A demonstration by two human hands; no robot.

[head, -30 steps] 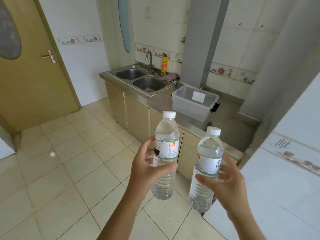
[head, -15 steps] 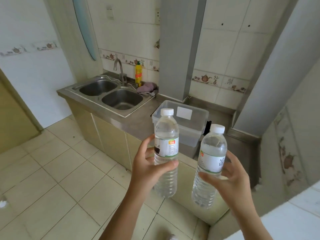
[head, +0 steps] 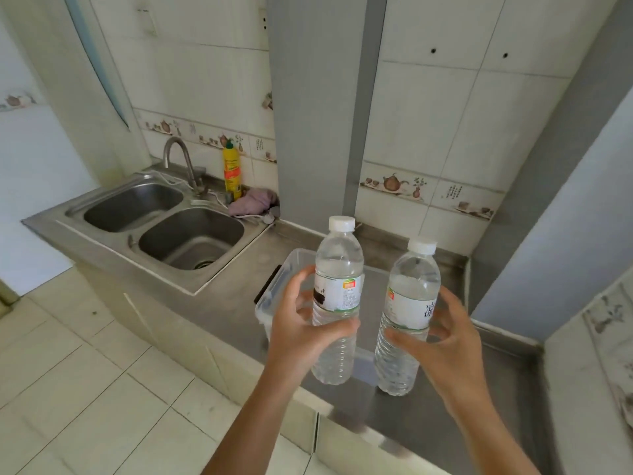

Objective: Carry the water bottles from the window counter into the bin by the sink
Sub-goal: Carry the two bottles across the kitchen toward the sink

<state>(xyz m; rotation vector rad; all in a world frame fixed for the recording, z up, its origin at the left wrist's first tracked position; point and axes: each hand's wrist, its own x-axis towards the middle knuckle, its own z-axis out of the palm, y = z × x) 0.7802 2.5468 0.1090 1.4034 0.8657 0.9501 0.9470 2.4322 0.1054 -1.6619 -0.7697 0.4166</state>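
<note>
The left hand (head: 301, 332) grips one water bottle (head: 337, 299) around its middle, and the right hand (head: 445, 341) grips a second bottle (head: 407, 317) the same way, both upright above the steel counter (head: 233, 303). Just behind them sits the clear bin (head: 274, 296), with the double sink (head: 164, 228) and yellow dish soap bottle (head: 232, 171) farther left.

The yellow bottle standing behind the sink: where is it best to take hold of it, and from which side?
Grip the yellow bottle around its straight labelled body, coming from the front, the sink side. It stands upright against the wall, with the tap to its left and a purple cloth to its lower right, so the front looks freest. The narrow green cap gives fingers less hold.
</note>
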